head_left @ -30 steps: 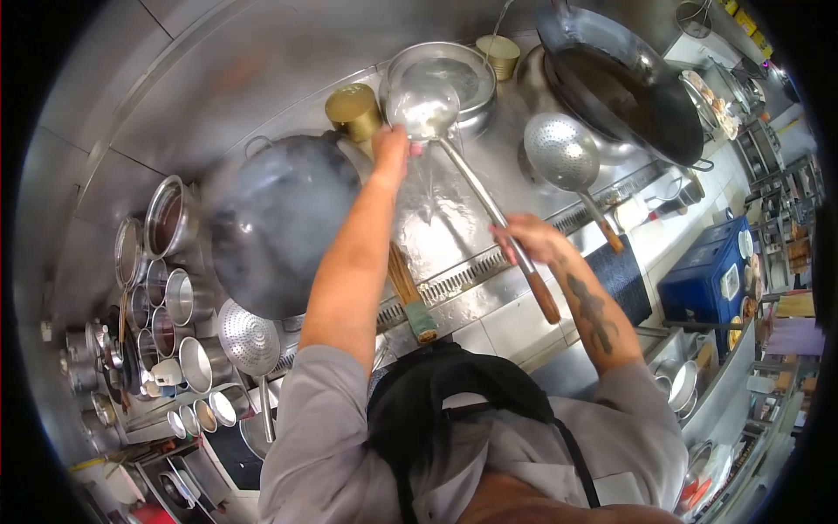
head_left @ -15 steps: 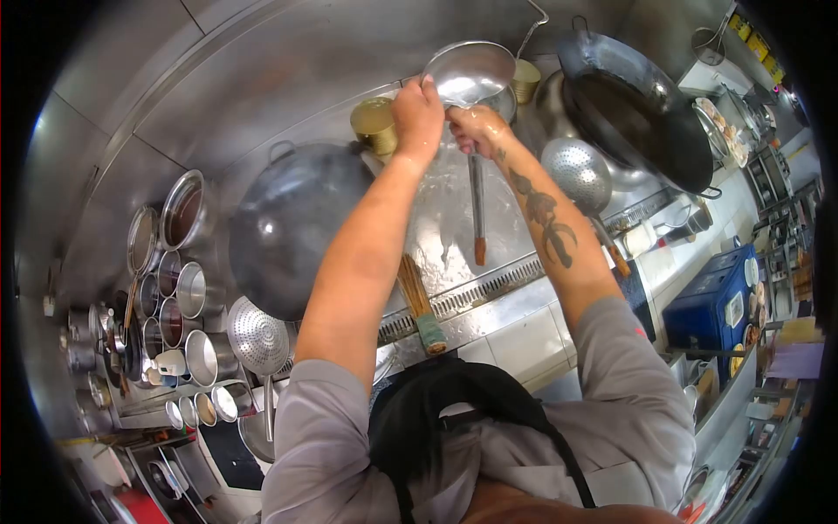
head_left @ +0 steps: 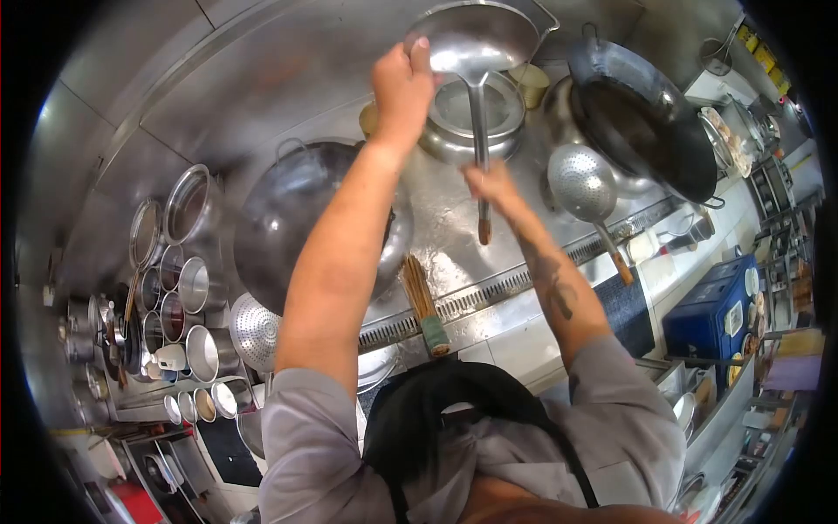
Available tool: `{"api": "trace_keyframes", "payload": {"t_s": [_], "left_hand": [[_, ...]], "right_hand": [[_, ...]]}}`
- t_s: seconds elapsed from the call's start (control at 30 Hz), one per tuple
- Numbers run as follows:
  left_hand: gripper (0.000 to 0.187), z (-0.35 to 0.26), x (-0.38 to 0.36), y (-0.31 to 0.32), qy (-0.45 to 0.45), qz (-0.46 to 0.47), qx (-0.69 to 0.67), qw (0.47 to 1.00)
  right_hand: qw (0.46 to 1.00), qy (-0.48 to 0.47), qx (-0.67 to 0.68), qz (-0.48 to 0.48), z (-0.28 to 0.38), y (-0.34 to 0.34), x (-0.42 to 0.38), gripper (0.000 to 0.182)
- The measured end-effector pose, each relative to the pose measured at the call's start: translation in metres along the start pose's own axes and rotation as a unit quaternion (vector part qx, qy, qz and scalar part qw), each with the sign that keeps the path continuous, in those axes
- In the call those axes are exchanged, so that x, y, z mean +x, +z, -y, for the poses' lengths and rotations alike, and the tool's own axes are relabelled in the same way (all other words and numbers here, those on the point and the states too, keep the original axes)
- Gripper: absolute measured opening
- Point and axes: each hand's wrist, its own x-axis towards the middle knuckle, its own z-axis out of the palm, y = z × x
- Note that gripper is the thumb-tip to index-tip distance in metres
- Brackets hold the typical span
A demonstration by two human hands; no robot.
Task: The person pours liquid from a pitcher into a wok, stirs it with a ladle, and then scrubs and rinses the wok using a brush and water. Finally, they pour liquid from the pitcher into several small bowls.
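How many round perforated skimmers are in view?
2. One skimmer sits at right, near the tilted wok; the other skimmer is at left, partly behind the left sleeve. More may be hidden.

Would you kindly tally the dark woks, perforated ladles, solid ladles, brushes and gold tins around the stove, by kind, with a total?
Dark woks: 2
Perforated ladles: 2
Solid ladle: 1
Brush: 1
Gold tins: 2, one mostly hidden
Total: 8
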Motion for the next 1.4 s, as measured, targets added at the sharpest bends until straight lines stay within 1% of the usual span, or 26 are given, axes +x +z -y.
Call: {"api": "trace_keyframes", "payload": {"t_s": [0.03, 0.1, 0.13, 0.17, 0.23, 0.27, 0.3, 0.4, 0.43, 0.53, 0.6, 0.67, 0.7, 0.77, 0.83, 0.9, 0.93, 1.0, 1.03, 1.07, 1.1, 1.2, 1.23, 1.33, 1.37, 1.4], "left_hand": [[0.033, 0.011, -0.006, 0.004, 0.011, 0.008, 0.010, 1.000], [0.035, 0.001, -0.026, 0.013, -0.001, 0.012, 0.039, 0.999], [0.036, -0.002, -0.033, 0.015, -0.007, 0.013, 0.054, 0.998], [0.036, 0.005, -0.025, 0.014, 0.014, 0.036, 0.022, 0.999], [0.036, -0.009, -0.008, 0.007, 0.048, 0.046, 0.033, 0.997], [0.036, -0.023, 0.000, 0.002, 0.064, 0.050, 0.040, 0.996], [0.035, -0.041, 0.008, -0.002, 0.009, 0.040, 0.016, 0.999], [0.035, -0.044, 0.024, -0.012, -0.039, 0.074, 0.019, 0.996], [0.049, -0.015, 0.028, -0.014, -0.057, 0.091, 0.048, 0.993], [0.067, 0.071, -0.006, -0.013, -0.078, 0.107, 0.172, 0.976], [0.075, 0.092, -0.046, -0.020, -0.172, 0.166, 0.135, 0.961], [0.077, 0.107, -0.084, -0.023, -0.242, 0.194, 0.184, 0.933], [0.077, 0.155, -0.108, -0.025, -0.199, 0.199, 0.149, 0.948], [0.074, 0.183, -0.133, -0.027, -0.158, 0.223, 0.177, 0.946], [0.070, 0.148, -0.162, -0.031, -0.168, 0.259, 0.300, 0.902], [0.064, 0.149, -0.178, -0.032, -0.133, 0.276, 0.325, 0.895], [0.062, 0.150, -0.184, -0.031, -0.115, 0.284, 0.338, 0.890], [0.059, 0.148, -0.193, -0.029, -0.114, 0.300, 0.353, 0.879], [0.058, 0.146, -0.194, -0.027, -0.112, 0.308, 0.361, 0.873], [0.055, 0.148, -0.194, -0.023, -0.105, 0.300, 0.363, 0.876], [0.053, 0.157, -0.197, -0.019, -0.098, 0.292, 0.366, 0.878], [0.045, 0.200, -0.203, -0.010, -0.111, 0.274, 0.326, 0.898], [0.042, 0.210, -0.201, -0.006, -0.120, 0.269, 0.304, 0.906], [0.038, 0.226, -0.191, 0.000, -0.198, 0.274, 0.291, 0.895], [0.034, 0.224, -0.190, 0.003, -0.281, 0.238, 0.226, 0.902], [0.033, 0.226, -0.191, 0.006, -0.361, 0.205, 0.164, 0.895]], "right_hand": [[1.000, 0.008, 0.024, -0.006, 0.028, -0.004, 0.010, 0.021], [0.991, 0.049, 0.116, 0.052, 0.109, -0.015, 0.008, 0.021], [0.981, 0.069, 0.161, 0.082, 0.129, -0.017, 0.006, 0.020], [0.984, 0.042, 0.141, 0.105, 0.118, -0.016, 0.005, 0.023], [0.983, -0.010, 0.098, 0.155, 0.060, -0.005, 0.001, 0.028], [0.988, -0.002, 0.058, 0.145, 0.022, 0.005, -0.007, 0.028], [0.990, 0.008, 0.018, 0.136, -0.007, 0.012, -0.016, 0.028], [0.993, 0.080, 0.031, 0.077, -0.029, 0.006, -0.030, 0.033], [0.993, 0.089, 0.059, 0.058, -0.025, 0.001, -0.031, 0.031], [0.994, 0.068, 0.072, -0.054, -0.006, -0.023, -0.026, 0.028], [0.996, -0.017, 0.056, -0.074, -0.002, -0.049, -0.018, 0.024], [0.997, -0.017, 0.033, -0.072, 0.009, -0.072, -0.008, 0.017], [0.995, -0.022, -0.045, -0.090, 0.010, -0.080, -0.002, 0.011], [0.979, -0.007, -0.170, -0.112, 0.002, -0.089, 0.008, 0.012], [0.955, 0.033, -0.270, -0.114, -0.005, -0.090, 0.014, 0.016], [0.929, 0.096, -0.344, -0.099, -0.005, -0.087, 0.017, 0.022], [0.943, 0.124, -0.299, -0.079, -0.003, -0.086, 0.015, 0.020], [0.961, 0.180, -0.205, -0.039, 0.000, -0.088, 0.009, 0.017], [0.975, 0.206, -0.074, -0.021, -0.004, -0.093, 0.010, 0.014], [0.972, 0.228, 0.058, -0.001, -0.009, -0.099, 0.013, 0.012], [0.951, 0.246, 0.189, 0.019, -0.012, -0.103, 0.014, 0.011], [0.898, 0.254, 0.353, 0.063, 0.010, -0.110, -0.016, 0.011], [0.892, 0.253, 0.368, 0.073, 0.018, -0.114, -0.029, 0.014], [0.871, 0.256, 0.407, 0.100, 0.029, -0.126, -0.067, 0.023], [0.864, 0.264, 0.414, 0.109, 0.028, -0.134, -0.080, 0.027], [0.857, 0.272, 0.421, 0.118, 0.028, -0.141, -0.093, 0.031]]}}
